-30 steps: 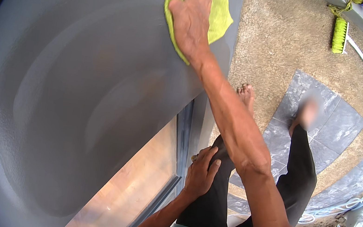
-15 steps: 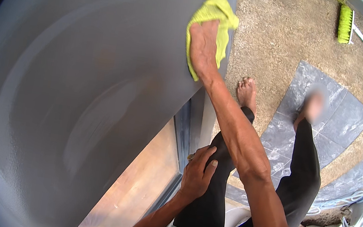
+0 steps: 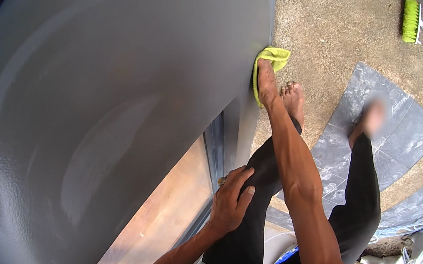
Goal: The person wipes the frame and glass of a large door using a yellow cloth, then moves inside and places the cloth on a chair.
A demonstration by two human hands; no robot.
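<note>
Nearest the camera, the left hand [image 3: 231, 203] rests flat on the person's own thigh, fingers spread loosely over the black trouser leg [image 3: 259, 194], holding nothing and seemingly serving as a brace while the body leans forward. Beyond it, the right arm stretches out and down, and the right hand [image 3: 266, 83] presses a yellow-green cloth [image 3: 271, 59] against the lower edge of a large grey painted wall [image 3: 119, 91]; the palm lies flat on the cloth with the fingers extended, so the cloth is pinned between hand and surface rather than gripped in a fist. Judged from this, the step in hand is wiping the grey surface low down near the ground, and the next move likely calls for steady pressure and a sweep along the edge while balance stays on the braced leg. Just past the right hand a bare foot [image 3: 294, 98] stands on the pebbled concrete ground [image 3: 335, 36], and to the right of the hand lie grey floor tiles [image 3: 387, 125]. Farthest away, above and to the right of the hand, a green brush head [image 3: 411, 20] with a pale handle lies on the ground. The other foot is blurred. The fisheye bends the wall so strongly that its true shape is hard to judge, and the clutter at lower right is too cut off to identify.
</note>
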